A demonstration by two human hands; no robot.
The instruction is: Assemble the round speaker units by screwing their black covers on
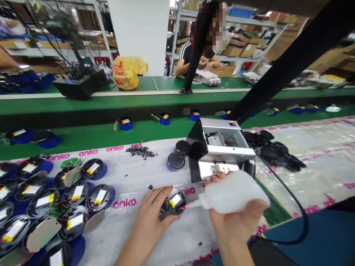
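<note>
My left hand [151,212] is closed around the side of a small round black housing [180,206], which rests on the plastic-covered bench. A white battery with a yellow end [175,200] lies inside it. My right hand [234,225] grips a white squeeze bottle [235,192], tilted so that its thin nozzle points left. The pinkish nozzle tip is at the right rim of the housing; whether it touches cannot be made out. Just beyond stand two round black-topped blue housings [176,161].
A grey metal machine [227,147] stands behind the bottle, its black cable [288,188] looping right. Many blue housings with batteries [76,192] crowd the left. Small black parts [141,151] lie in a pile; black round pieces [274,151] sit right. Across the green conveyor [97,133] sits another person.
</note>
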